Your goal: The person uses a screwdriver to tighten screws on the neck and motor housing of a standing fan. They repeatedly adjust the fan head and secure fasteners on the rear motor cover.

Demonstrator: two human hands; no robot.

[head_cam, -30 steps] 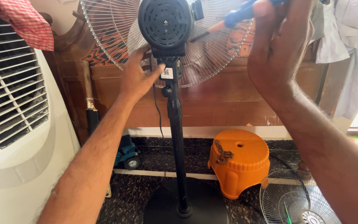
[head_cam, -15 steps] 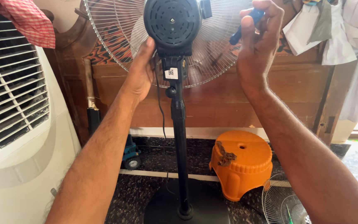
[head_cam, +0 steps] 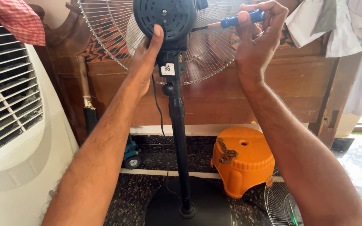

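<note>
Fingers of the right hand (head_cam: 254,39) pinch a blue screwdriver (head_cam: 241,19), tip aimed at the fan motor (head_cam: 166,19); left hand (head_cam: 145,62) lies open, flat against the motor's left side.

The left hand (head_cam: 145,62) presses flat against the black motor housing (head_cam: 165,19) of a pedestal fan; just right of it the right hand (head_cam: 254,39) grips a blue-handled screwdriver (head_cam: 235,20), tip toward the housing, wire guard (head_cam: 105,33) behind both
</note>
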